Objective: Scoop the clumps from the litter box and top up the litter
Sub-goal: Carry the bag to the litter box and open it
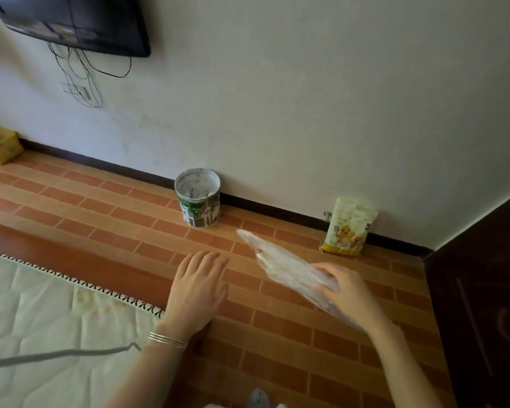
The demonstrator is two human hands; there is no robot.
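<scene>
My right hand (346,293) grips a crumpled clear plastic bag (280,266), which stretches up and left from it above the floor. My left hand (199,285) hovers open over the brick-pattern floor, fingers spread, a little left of the bag and apart from it. A yellow litter bag (349,228) with a cartoon print stands against the wall at the right. A yellow litter box (0,145) sits on the floor at the far left edge, partly cut off. No scoop shows.
A paint-stained round bucket (198,197) stands by the skirting between the box and the bag. A quilted white mattress (50,325) fills the lower left. A dark wooden door (483,304) closes the right side. A wall-mounted TV (74,22) with hanging cables is upper left.
</scene>
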